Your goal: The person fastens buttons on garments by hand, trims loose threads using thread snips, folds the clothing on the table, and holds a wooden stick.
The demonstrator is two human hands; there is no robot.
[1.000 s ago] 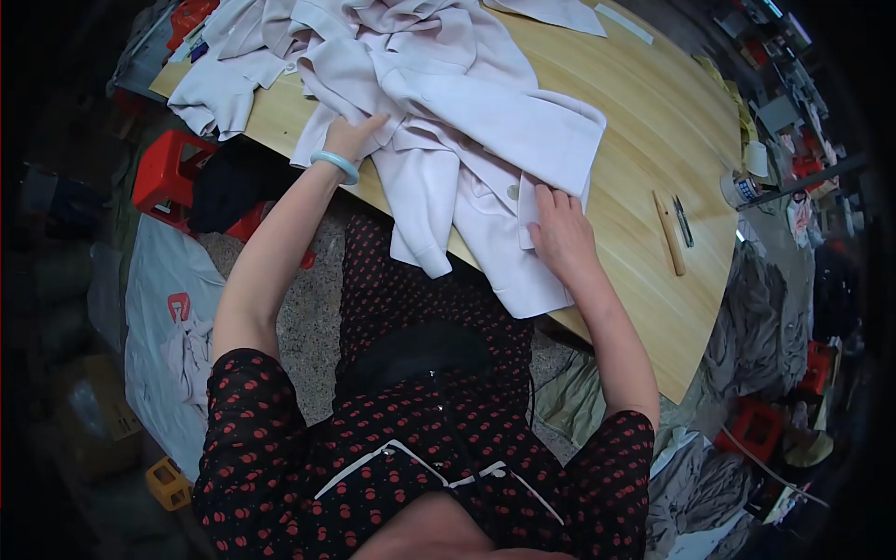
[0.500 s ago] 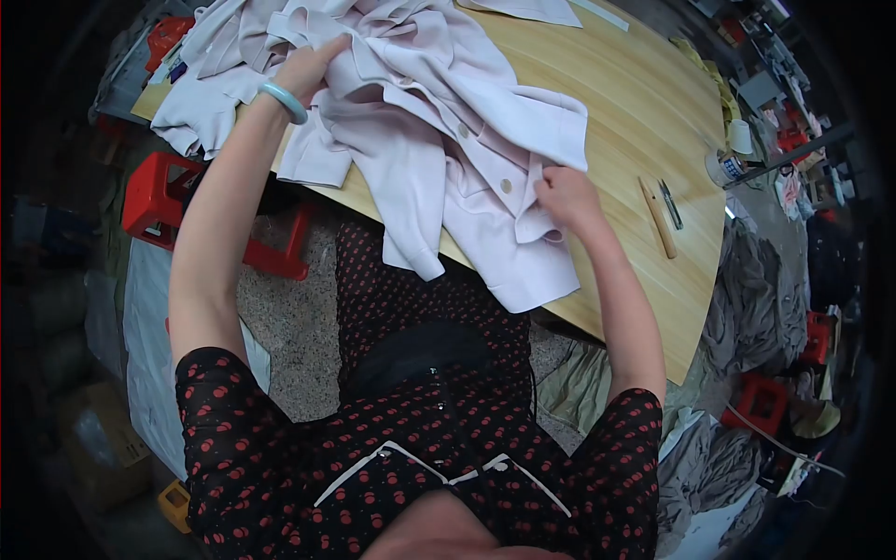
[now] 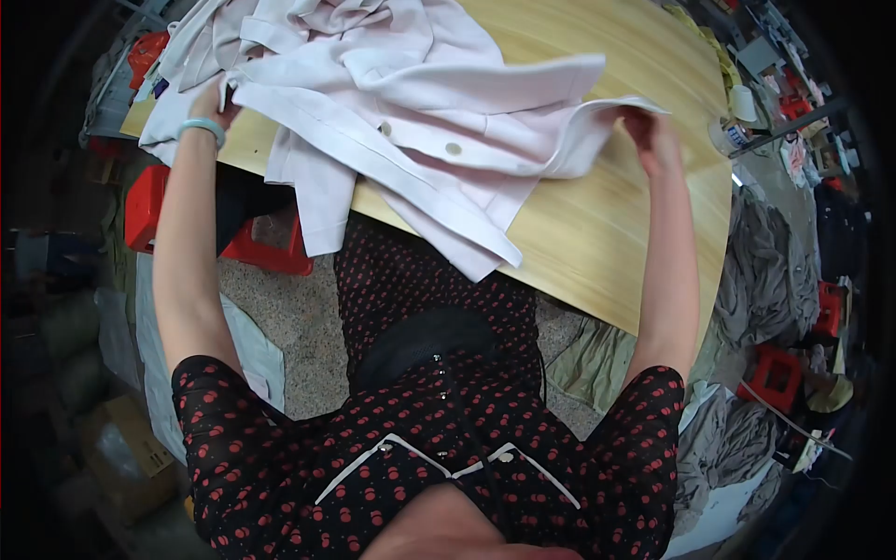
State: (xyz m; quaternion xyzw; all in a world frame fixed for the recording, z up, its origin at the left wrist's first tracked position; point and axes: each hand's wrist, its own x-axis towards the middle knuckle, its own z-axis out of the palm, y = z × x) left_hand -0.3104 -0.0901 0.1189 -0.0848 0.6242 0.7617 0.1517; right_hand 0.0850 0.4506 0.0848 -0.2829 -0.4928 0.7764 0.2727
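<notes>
A pale pink coat (image 3: 420, 149) with large round buttons spreads over the near part of the wooden table (image 3: 560, 252), its sleeve and front edge hanging past the rim. At the coat's left end my left hand (image 3: 213, 107), a pale bangle at the wrist, is closed on an edge of the cloth. Far to the right my right hand (image 3: 651, 138) grips another edge, the fingers partly covered by fabric. Between the two hands the buttoned front is pulled out sideways. More pink cloth lies bunched behind it; I cannot tell whether that belongs to the same coat.
Red plastic stools stand under the table's left side (image 3: 271, 243) and at the right (image 3: 773, 373). A white tub (image 3: 728, 136) is by the table's right edge. Grey cloth (image 3: 761, 271) is heaped beyond it. A cardboard box (image 3: 126, 448) sits low at the left.
My hands have moved apart, the left down and leftward, the right up and rightward. The coat's buttoned front has swung from steeply slanted to nearly level. My right arm now covers the pencil-like tool and snips.
</notes>
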